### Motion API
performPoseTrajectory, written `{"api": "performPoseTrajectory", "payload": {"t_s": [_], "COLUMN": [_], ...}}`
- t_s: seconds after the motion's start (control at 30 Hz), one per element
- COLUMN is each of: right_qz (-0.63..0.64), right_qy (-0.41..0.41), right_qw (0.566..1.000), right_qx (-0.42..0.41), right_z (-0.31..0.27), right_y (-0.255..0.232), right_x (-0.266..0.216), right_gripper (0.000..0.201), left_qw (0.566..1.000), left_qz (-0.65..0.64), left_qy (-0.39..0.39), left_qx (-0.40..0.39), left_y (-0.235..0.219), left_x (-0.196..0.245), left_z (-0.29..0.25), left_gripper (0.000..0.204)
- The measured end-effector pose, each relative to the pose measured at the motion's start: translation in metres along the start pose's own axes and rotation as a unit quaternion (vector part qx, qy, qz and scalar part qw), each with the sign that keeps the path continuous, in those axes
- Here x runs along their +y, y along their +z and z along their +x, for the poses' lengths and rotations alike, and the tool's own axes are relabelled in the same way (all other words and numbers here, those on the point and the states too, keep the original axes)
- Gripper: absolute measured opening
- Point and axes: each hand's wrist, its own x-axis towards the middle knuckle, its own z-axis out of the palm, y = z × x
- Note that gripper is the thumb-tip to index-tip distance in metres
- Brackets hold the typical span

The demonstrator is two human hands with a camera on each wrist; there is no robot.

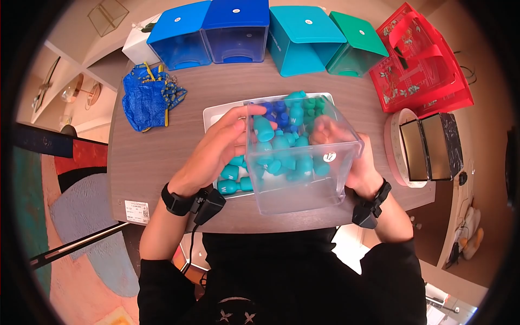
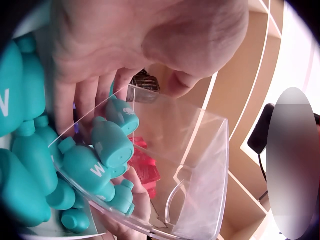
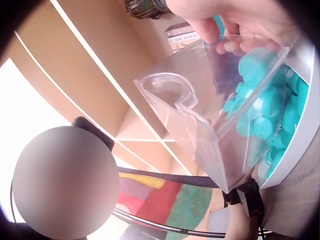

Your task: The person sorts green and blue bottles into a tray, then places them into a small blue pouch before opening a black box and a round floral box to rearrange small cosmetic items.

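At frame centre, left hand (image 1: 219, 146) and right hand (image 1: 352, 157) grip a tilted clear plastic bin (image 1: 303, 168) holding teal and blue pegs (image 1: 281, 151), fingers curled round its walls, over a white tray (image 1: 214, 116).

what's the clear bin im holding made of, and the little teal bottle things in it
The clear bin looks like rigid, glossy transparent plastic: the pieces and the right hand show straight through its walls, and its edges catch sharp highlights. The teal bottle-shaped pieces look like opaque moulded plastic with a smooth, slightly satin skin and soft sheen, some bearing a white printed W; rubber cannot be ruled out.
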Motion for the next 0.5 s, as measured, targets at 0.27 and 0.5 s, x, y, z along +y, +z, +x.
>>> {"api": "performPoseTrajectory", "payload": {"t_s": [0.27, 0.5], "right_qz": [0.013, 0.046], "right_qy": [0.009, 0.019], "right_qw": [1.000, 0.998], "right_qx": [-0.003, -0.046], "right_z": [-0.006, -0.002], "right_y": [0.014, 0.026], "right_x": [-0.001, -0.001], "right_gripper": [0.030, 0.027], "left_qw": [1.000, 1.000], "left_qz": [-0.011, -0.014], "left_qy": [-0.018, 0.004], "left_qx": [0.023, 0.027], "left_y": [-0.005, -0.006], "left_x": [0.002, -0.003], "left_z": [-0.002, 0.003], "left_gripper": [0.050, 0.057]}}
